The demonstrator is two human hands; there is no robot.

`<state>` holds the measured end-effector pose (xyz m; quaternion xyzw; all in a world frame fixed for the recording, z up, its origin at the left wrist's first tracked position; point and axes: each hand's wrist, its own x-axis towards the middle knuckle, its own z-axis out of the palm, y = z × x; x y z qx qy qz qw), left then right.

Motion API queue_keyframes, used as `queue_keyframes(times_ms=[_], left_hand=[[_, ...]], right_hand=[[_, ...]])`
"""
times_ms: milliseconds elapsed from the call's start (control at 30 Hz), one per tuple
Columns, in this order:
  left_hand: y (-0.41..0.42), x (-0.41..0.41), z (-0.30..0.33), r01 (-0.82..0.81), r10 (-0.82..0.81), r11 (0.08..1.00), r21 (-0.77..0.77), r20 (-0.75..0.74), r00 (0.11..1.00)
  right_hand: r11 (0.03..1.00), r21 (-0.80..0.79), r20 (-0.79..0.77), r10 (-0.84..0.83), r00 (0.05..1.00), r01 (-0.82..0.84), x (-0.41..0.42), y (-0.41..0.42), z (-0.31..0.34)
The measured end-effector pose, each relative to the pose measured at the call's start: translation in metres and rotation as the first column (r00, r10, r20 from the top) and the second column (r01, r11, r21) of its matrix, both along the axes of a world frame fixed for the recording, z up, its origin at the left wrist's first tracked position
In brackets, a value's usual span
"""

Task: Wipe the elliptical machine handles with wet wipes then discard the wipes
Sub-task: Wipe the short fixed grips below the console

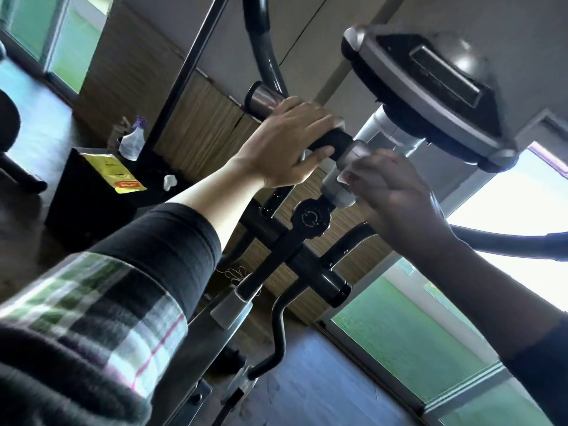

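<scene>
The view is strongly tilted. My left hand (pixel 287 139) is wrapped around the black foam grip of the elliptical's fixed handle (pixel 333 144), beside its shiny metal end cap (pixel 261 98). My right hand (pixel 396 192) is in shadow and presses a pale wet wipe (pixel 349 172) against the silver collar (pixel 336 186) just under that grip. The console (pixel 430 90) hangs above the right hand. A curved moving handle bar (pixel 267 53) rises behind the left hand.
A black cabinet (pixel 92 198) at left carries a yellow wipe packet (pixel 115 173), a spray bottle (pixel 132 141) and a crumpled white wipe (pixel 169 181). The black tension knob (pixel 311 217) sits below the hands. Glass doors (pixel 408 333) are at right, a dark chair (pixel 12 142) at far left.
</scene>
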<state>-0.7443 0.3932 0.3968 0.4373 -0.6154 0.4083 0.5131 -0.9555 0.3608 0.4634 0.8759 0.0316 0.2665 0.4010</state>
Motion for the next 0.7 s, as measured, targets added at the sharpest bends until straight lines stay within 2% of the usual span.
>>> queue_keyframes(times_ms=[167, 267, 333, 433, 567, 700], left_hand=[[0.003, -0.001, 0.0, -0.013, 0.013, 0.999, 0.033, -0.018, 1.0], [0.008, -0.002, 0.003, -0.012, 0.014, 0.996, 0.083, -0.023, 1.0], [0.012, -0.005, 0.004, -0.024, 0.027, 0.994, 0.104, -0.031, 0.999], [0.022, -0.014, 0.008, -0.043, 0.058, 0.984, 0.173, -0.084, 0.995], [0.049, -0.034, 0.012, -0.061, 0.142, 0.925, 0.375, -0.191, 0.971], [0.085, -0.077, -0.007, -0.039, 0.24, 0.822, 0.568, -0.283, 0.929]], right_hand=[[0.936, 0.35, 0.182, -0.019, 0.983, -0.047, 0.014, 0.005, 0.006], [0.94, 0.335, 0.216, -0.006, 0.976, -0.068, 0.0, 0.007, 0.004], [0.9, 0.424, 0.235, -0.008, 0.972, -0.096, -0.005, 0.011, 0.002], [0.93, 0.367, 0.228, -0.11, 0.967, 0.019, -0.004, 0.019, 0.005], [0.867, 0.488, 0.194, -0.219, 0.956, 0.1, -0.013, 0.03, 0.008], [0.813, 0.582, 0.221, -0.202, 0.954, 0.037, -0.043, 0.041, 0.0]])
